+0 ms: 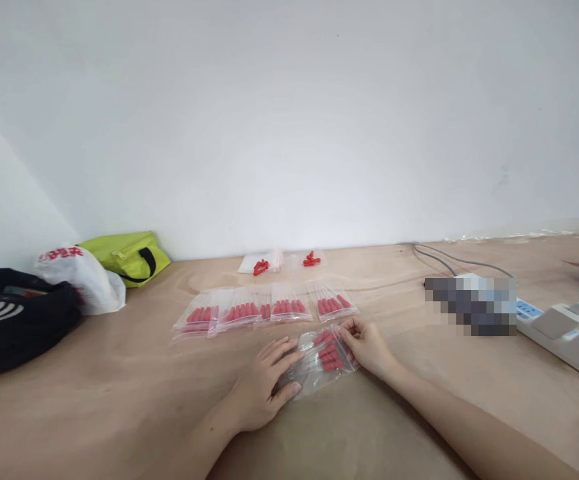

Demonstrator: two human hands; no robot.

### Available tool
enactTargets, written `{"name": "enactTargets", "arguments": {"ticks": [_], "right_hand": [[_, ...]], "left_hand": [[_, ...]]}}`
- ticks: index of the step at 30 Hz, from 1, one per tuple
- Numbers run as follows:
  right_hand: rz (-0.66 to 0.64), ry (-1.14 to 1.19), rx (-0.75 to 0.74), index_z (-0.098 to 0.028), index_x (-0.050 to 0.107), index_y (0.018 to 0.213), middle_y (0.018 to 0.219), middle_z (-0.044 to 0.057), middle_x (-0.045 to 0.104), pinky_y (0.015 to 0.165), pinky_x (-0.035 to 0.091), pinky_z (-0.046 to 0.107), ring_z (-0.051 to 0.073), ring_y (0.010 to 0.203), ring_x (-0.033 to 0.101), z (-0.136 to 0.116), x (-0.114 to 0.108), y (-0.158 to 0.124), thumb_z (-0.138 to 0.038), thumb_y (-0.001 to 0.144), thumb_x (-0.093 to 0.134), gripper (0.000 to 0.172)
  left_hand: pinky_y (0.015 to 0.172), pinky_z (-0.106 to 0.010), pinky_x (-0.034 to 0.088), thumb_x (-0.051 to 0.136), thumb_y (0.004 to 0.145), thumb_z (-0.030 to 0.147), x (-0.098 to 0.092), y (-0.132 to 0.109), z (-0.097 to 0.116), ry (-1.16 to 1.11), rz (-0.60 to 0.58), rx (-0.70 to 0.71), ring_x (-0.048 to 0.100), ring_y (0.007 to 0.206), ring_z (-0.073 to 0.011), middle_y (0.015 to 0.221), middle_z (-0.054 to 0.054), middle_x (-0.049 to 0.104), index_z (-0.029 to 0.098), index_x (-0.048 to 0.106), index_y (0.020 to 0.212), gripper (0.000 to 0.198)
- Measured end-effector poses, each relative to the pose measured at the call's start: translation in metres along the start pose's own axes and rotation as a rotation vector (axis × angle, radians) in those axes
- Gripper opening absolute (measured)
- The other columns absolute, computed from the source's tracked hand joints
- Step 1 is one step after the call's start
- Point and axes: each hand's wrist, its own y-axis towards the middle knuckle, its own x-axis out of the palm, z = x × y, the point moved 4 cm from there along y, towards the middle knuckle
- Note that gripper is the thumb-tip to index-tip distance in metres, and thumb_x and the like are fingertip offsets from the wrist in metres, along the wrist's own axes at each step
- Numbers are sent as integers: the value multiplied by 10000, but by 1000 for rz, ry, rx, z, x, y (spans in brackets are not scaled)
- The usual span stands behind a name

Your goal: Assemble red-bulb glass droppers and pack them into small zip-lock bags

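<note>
A clear plastic zip bag (pixel 309 381) lies on the table in front of me, with several thin pieces with red handles (pixel 330 353) inside. My left hand (pixel 269 380) rests on the bag's left side, fingers spread. At the opposite edge, the fingers of my right hand (pixel 362 343) are closed in a pinch on the bag, near the red ends. Behind it lies a row of similar filled bags (pixel 242 313), some overlapping. Two small heaps of loose red pieces, a left heap (pixel 260 267) and a right heap (pixel 312 259), sit farther back on flat plastic bags.
On the left stand a black bag (pixel 19 327), a white plastic bag (pixel 86 280) and a yellow-green bag (pixel 136 257). A power strip (pixel 552 323) with plugs lies to the right, grey cables (pixel 439 252) behind it. A blurred-out object (pixel 472 307) is beside it. The wall (pixel 289 133) bounds the table's back.
</note>
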Motion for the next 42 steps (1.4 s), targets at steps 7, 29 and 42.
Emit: {"name": "enactTargets", "arguments": {"ticks": [7,29,42], "right_hand": [[-237,23,-61,-166,582,578,439,-47,525,339,299,178,58,344,401,-8,4,-3,-467,646,617,311],[-213,-313,-415,-224,546,1015,935,28,579,672,427,277,182,811,524,-31,-32,-27,-425,537,751,558],[-576,-229,-399,-232,647,894,779,7,570,493,403,213,94,546,475,-25,-20,-52,-324,645,680,268]], "left_hand": [[1022,-475,289,470,842,313,-1,0,2,13,5,8,322,1251,-249,1349,-39,401,280,421,1265,427],[833,-359,479,435,846,277,3,-1,-1,51,373,9,542,950,-210,1041,-68,571,241,619,1016,253],[913,-473,391,400,860,265,2,1,1,185,284,-104,432,1127,-262,1265,-49,478,276,510,1191,350]]}}
